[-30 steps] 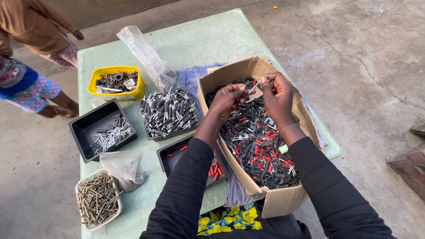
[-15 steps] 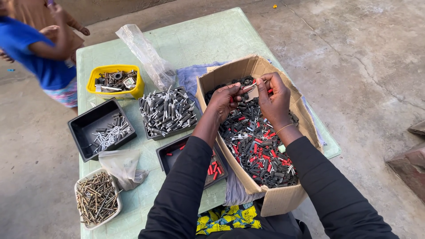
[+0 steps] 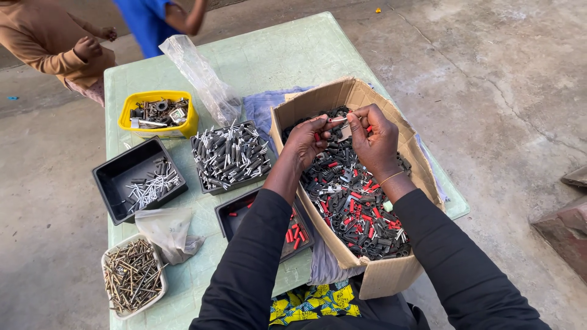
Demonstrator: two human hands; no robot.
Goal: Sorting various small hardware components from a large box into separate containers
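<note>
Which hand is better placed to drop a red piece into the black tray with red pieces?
Probably left. The left hand is on the box's tray side; the tray lies beside the left forearm.

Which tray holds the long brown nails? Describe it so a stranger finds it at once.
Start at the green table and go to its near left corner. There sits a small white tray, below the black tray. It alone is white and piled with thin brownish nails.

Open brown cardboard box (image 3: 367, 269) at table's right; two clear, seemingly plastic bags (image 3: 199, 76) lie left.
</note>
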